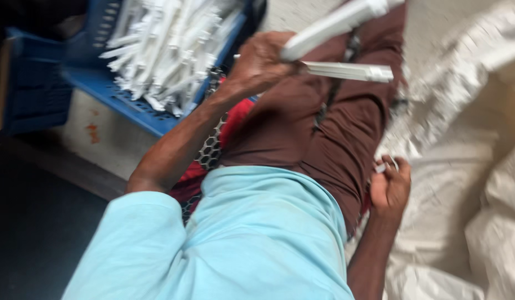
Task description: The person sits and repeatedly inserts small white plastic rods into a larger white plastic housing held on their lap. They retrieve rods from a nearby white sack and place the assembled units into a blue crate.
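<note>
The head view looked steeply down over a light blue shirt and brown trousers of a seated person, and the whole picture was blurred.

The left hand was raised over the lap, its fingers closed around white plastic strips. One long white strip slanted up from the fist toward the top edge, and a thinner bundle stuck out level to the right, ending in a small blocky tip above the trousers. The grip looked firm, though the blur hid how many pieces were in it.

The right hand hung low beside the right thigh, fingers curled together on a small white piece at the fingertips. What that piece was could not be told. The hand lay just over crumpled white sacks, which filled the right side of the view.

Up and to the left, a blue plastic crate with a perforated wall stood tilted in the view, heaped with many more white strips lying in a loose jumble. The crate sat just beyond the left forearm, near the raised hand but apart from it. A second blue crate showed at the far left edge. Under the forearm, between the crate and the trousers, a patch of red cloth and a black-and-white mesh pattern peeked out. The pale floor showed below the crate, with dark ground at lower left.
</note>
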